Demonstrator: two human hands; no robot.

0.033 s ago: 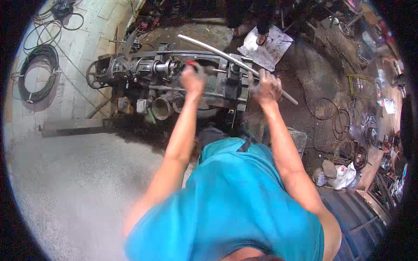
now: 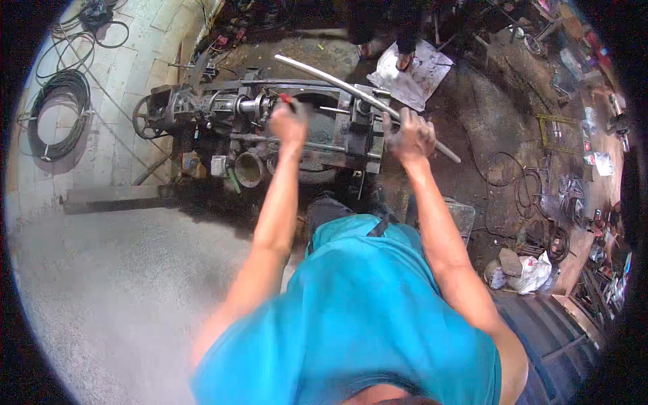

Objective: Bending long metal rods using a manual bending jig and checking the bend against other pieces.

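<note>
A lathe-like machine (image 2: 253, 104) with a round spindle, long guide bars and a handwheel at its left end lies ahead of me. My left hand (image 2: 288, 126) is closed above its bars, just right of the spindle, and is blurred. A small red thing (image 2: 286, 98) shows at its fingers; its kind is too blurred to tell. A long pale metal rod (image 2: 324, 75) slants across the machine's right part, from far left to near right. My right hand (image 2: 410, 135) is closed around the rod near its lower right end.
Beyond the machine a person's foot (image 2: 404, 61) is on a white sheet (image 2: 422, 74). A coiled black cable (image 2: 57, 115) lies on the pale tiles at left. White bags (image 2: 534, 273), wires and scattered metal parts lie at right. A dark beam (image 2: 115, 198) lies left of me.
My left hand has shifted slightly left along the machine, toward the spindle, with the small red thing. My right hand and the rod have barely moved.
</note>
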